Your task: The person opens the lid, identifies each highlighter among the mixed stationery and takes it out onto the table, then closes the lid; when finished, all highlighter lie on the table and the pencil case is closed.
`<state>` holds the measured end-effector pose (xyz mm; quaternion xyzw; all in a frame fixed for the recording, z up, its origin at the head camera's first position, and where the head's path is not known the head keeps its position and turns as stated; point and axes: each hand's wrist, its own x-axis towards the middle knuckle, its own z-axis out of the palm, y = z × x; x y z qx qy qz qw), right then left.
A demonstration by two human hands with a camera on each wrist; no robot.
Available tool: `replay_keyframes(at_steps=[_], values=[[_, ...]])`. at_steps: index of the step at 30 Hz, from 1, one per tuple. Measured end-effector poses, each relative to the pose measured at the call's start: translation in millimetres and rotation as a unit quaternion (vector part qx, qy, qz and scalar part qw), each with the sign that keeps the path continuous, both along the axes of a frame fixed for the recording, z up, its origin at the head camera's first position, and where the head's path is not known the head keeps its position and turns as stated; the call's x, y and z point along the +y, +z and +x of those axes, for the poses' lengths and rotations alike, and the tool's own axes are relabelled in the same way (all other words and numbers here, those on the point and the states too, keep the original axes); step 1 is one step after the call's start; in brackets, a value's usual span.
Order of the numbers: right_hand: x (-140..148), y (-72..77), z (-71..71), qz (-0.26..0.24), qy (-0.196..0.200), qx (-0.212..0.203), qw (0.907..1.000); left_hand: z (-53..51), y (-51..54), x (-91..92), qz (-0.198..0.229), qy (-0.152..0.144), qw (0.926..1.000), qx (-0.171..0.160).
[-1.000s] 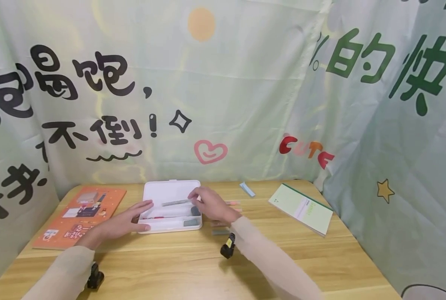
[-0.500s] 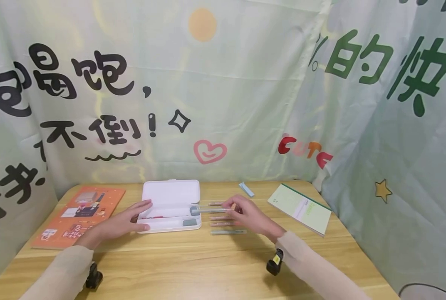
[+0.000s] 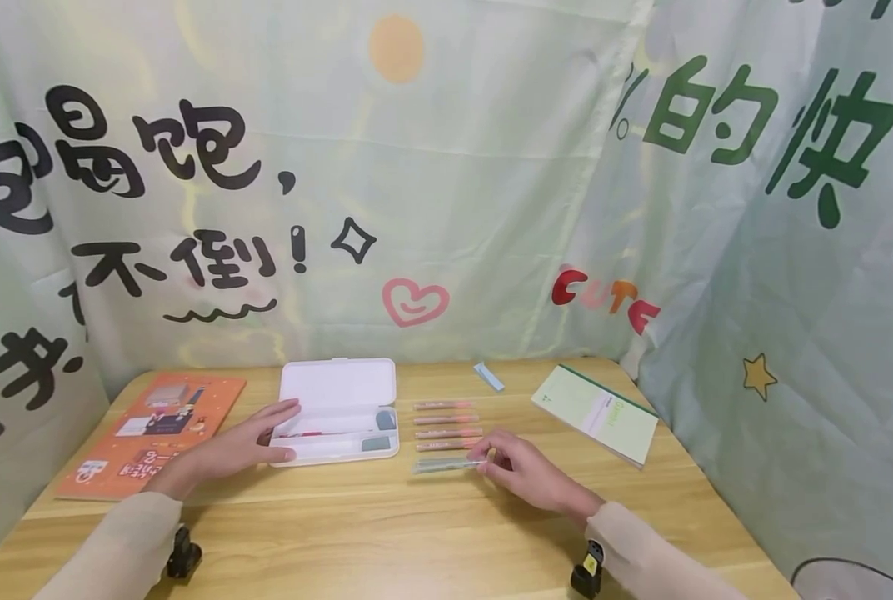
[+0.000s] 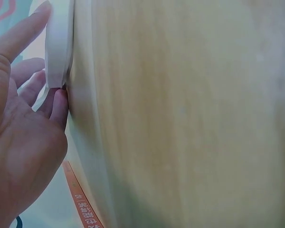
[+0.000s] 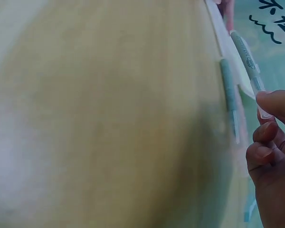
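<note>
My right hand [image 3: 529, 473] pinches one end of a grey-green marker pen [image 5: 247, 59] between thumb and fingers. Just beneath it, a similar grey-green pen [image 5: 228, 88] lies on the table. At the left end of a white pencil case [image 3: 337, 382], its lid laid back, my left hand [image 3: 225, 454] grips the edge with thumb in front and fingers behind. Inside the case are a thin red pen [image 3: 307, 434] and two grey-green pieces, one an insert [image 3: 376, 444] in the front compartment. Several brownish-pink pens [image 3: 446, 419] lie in a row right of the case.
An orange book [image 3: 154, 425] lies left of the case, partly under my left forearm. A pale green notebook [image 3: 596, 414] sits at the right, and a small light-blue strip [image 3: 489, 377] near the back edge. Printed fabric [image 3: 476, 208] hangs behind the wooden table [image 3: 386, 533].
My right hand has drawn the grey-green pen rightward out of the case, then brought it nearer, over the front pen of the row. My left hand stays at the case.
</note>
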<state>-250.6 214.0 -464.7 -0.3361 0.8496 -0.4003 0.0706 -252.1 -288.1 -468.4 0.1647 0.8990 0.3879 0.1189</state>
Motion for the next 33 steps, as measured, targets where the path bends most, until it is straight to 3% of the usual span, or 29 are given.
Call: replay_keyframes(at_steps=[12, 33], values=[[7.4, -18.8, 1.5, 0.013, -0.009, -0.008, 0.9998, -1.1, 0.4, -1.9, -0.003, 0.003, 1.0, -0.003], [11.2, -19.1, 0.3, 0.047, -0.005, 0.037, 0.9982, -1.5, -1.5, -2.4, -0.005, -0.001, 1.0, 0.003]])
